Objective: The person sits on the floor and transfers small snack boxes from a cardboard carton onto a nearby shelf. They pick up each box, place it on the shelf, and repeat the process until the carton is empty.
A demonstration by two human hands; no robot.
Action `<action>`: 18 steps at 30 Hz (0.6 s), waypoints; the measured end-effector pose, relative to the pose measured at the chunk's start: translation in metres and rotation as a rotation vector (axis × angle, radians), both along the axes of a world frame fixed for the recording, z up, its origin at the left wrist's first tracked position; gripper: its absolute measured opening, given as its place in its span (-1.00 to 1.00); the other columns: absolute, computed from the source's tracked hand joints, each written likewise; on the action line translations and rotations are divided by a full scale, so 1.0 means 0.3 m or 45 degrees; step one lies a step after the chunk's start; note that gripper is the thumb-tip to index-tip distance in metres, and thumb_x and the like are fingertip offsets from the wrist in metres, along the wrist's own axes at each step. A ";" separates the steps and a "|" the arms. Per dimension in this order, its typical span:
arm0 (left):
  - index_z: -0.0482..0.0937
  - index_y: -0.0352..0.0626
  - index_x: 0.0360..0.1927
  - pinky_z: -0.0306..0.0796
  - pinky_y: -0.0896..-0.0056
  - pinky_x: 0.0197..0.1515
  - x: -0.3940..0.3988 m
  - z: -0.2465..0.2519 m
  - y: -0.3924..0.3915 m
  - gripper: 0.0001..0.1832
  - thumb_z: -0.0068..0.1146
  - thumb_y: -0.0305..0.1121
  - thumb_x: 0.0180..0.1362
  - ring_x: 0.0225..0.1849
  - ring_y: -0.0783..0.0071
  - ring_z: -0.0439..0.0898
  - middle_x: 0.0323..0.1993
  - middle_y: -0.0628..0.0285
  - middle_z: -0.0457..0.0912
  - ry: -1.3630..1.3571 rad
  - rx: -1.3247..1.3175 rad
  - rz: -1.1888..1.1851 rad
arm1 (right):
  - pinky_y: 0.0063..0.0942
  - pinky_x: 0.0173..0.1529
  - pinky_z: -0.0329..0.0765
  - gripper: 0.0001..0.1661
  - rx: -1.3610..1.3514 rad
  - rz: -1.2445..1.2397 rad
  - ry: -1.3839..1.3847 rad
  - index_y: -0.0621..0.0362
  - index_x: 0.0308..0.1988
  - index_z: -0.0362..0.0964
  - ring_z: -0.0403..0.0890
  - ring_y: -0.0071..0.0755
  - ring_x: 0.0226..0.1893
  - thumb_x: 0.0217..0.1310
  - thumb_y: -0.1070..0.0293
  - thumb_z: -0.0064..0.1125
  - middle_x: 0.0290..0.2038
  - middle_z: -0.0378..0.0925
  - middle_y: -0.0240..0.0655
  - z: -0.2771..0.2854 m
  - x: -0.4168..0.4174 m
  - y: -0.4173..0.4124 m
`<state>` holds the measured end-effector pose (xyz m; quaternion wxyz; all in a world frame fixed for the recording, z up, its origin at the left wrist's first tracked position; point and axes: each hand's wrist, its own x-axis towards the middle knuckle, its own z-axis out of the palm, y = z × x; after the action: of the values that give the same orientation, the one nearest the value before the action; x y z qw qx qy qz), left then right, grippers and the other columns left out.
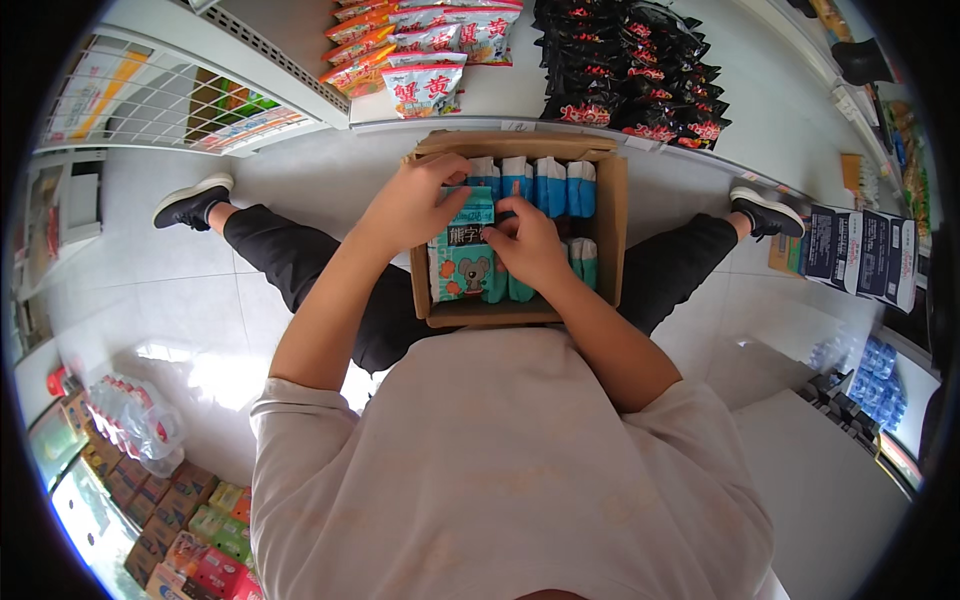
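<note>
A teal snack packet [469, 259] with a grey cartoon animal printed on it sits at the left side of an open cardboard box [613, 247]. My left hand [416, 199] is at its top edge, thumb on the front and fingers curled behind. On its right edge is my right hand [529, 244], thumb and fingers bent around the side. Blue-and-white packets [551, 187] stand in a row along the box's far side. More teal packets [583, 262] lie in the near part, partly hidden under my right hand and wrist.
Beyond the box, a low shelf [510, 97] carries silver snack bags [424, 88], orange bags [364, 71] and black bags [637, 82]. My legs [675, 259] flank the box. Dark printed cartons [862, 251] stand right; wrapped bottles [135, 420] and stacked boxes [176, 510] are lower left.
</note>
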<state>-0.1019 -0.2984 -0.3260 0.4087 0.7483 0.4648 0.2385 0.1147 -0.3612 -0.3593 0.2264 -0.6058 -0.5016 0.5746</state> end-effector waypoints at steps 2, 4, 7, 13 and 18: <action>0.67 -0.28 0.00 0.61 0.05 0.21 -0.005 0.000 -0.004 -0.74 0.34 -0.55 0.24 0.06 -0.03 0.76 -0.06 0.01 0.77 0.086 0.169 0.009 | -0.32 -0.35 0.63 -0.70 0.111 0.004 -0.064 0.27 -0.06 0.53 0.83 -0.25 -0.41 0.32 0.43 0.47 -0.39 0.78 -0.16 -0.038 0.003 0.002; 0.69 -0.26 -0.03 0.52 -0.11 0.36 -0.016 -0.023 -0.012 -0.76 0.37 -0.46 0.24 0.08 -0.06 0.72 -0.10 0.05 0.77 0.160 0.434 0.007 | -0.30 -0.31 0.63 -0.70 0.153 -0.002 -0.079 0.27 -0.06 0.54 0.83 -0.23 -0.37 0.30 0.43 0.48 -0.40 0.78 -0.15 -0.074 0.003 -0.003; 0.71 -0.20 -0.05 0.31 -0.35 0.53 -0.001 -0.037 -0.062 -0.77 0.37 -0.38 0.24 0.12 -0.02 0.69 -0.13 0.09 0.75 0.358 0.563 0.147 | -0.27 -0.26 0.63 -0.71 0.070 -0.035 -0.015 0.28 -0.08 0.56 0.83 -0.20 -0.35 0.28 0.43 0.49 -0.39 0.78 -0.12 -0.125 0.020 0.004; 0.70 -0.13 -0.19 0.19 -0.50 0.57 0.014 -0.049 -0.091 -0.84 0.36 -0.30 0.26 -0.01 0.04 0.70 -0.28 0.15 0.72 0.442 0.476 0.086 | -0.26 -0.26 0.62 -0.82 -0.126 0.119 0.024 0.27 -0.19 0.58 0.77 -0.20 -0.38 0.32 0.43 0.44 -0.39 0.74 -0.13 -0.109 0.046 0.033; 0.69 -0.08 -0.34 0.09 -0.52 0.61 0.027 -0.066 -0.090 -0.88 0.36 -0.30 0.24 -0.03 0.10 0.69 -0.35 0.20 0.68 0.683 0.494 -0.077 | -0.11 -0.25 0.65 -0.82 0.481 0.425 -0.453 0.23 -0.18 0.58 0.74 -0.02 -0.26 0.36 0.37 0.40 -0.25 0.71 -0.11 -0.080 0.008 -0.030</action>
<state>-0.0937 -0.3255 -0.3457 0.1287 0.8618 0.4793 0.1048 0.1171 -0.3701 -0.3832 0.1462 -0.5532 -0.7240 0.3853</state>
